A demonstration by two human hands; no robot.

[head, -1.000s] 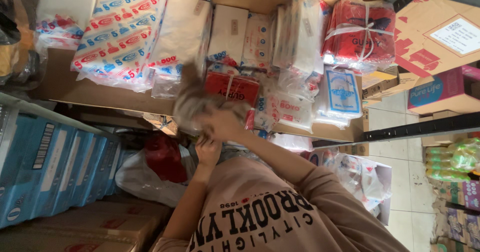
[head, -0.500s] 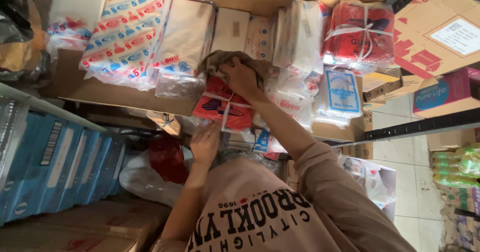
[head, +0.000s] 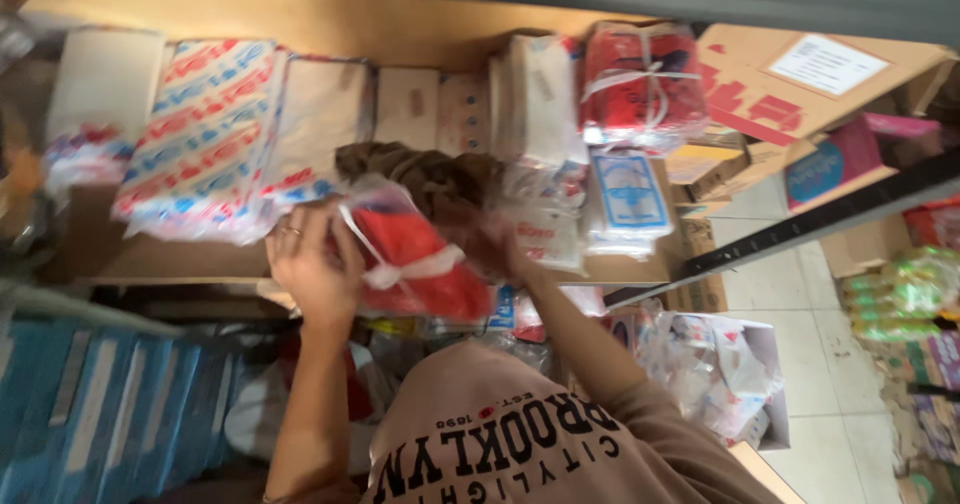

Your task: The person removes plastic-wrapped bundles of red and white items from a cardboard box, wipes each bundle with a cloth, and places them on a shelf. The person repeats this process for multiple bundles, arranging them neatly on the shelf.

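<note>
On the cardboard shelf (head: 150,259) among stacked packets, the left hand (head: 310,274) grips a red plastic-wrapped bundle tied with white string (head: 415,259), fingers curled around its edge; the blurred right hand (head: 500,249) touches it, finger spread unclear, below a brown crumpled cloth (head: 430,179).

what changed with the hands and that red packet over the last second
The left hand rose from near the chest to the shelf and now grips the red packet. The right hand, blurred, moved with the brown cloth onto the packets. The stacked packs and tied red bundle stayed put.
</note>
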